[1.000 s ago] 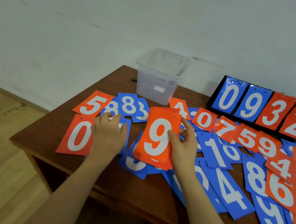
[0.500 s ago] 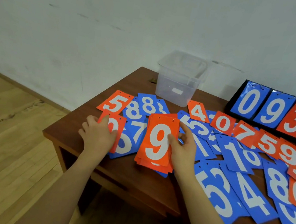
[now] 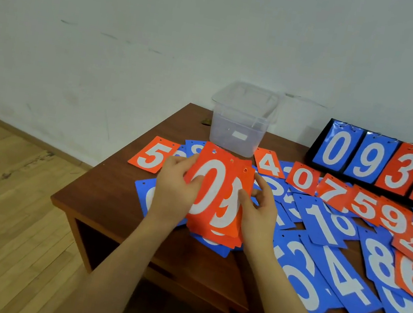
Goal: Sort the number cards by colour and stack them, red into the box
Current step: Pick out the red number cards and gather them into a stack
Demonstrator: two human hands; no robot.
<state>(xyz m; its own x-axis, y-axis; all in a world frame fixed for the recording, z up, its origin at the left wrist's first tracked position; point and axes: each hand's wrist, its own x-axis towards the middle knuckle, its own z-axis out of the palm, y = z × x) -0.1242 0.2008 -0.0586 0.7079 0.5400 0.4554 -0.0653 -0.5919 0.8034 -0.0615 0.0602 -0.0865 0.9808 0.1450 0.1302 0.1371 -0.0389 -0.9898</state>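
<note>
My left hand [image 3: 172, 191] pinches a red 0 card [image 3: 207, 183] by its left edge and holds it over a stack of red cards [image 3: 225, 219] whose top card shows a 9. My right hand [image 3: 258, 213] holds that stack by its right edge, above blue cards near the table's front left. A clear plastic box [image 3: 240, 123] stands at the back of the table. More red cards lie loose: a 5 [image 3: 151, 154], a 4 [image 3: 268, 163], a 0 [image 3: 302, 178], a 7 [image 3: 332, 192]. Blue cards [image 3: 324, 226] are spread across the middle and right.
A black scoreboard stand [image 3: 383, 162] showing 0 9 3 2 sits at the back right. The brown table [image 3: 102, 191] ends at the left, with wooden floor [image 3: 5, 192] beyond. A white wall rises behind.
My left hand has picked up the red 0 card from the table's left and brought it right, over the stack with the 9 on top. The camera has swung.
</note>
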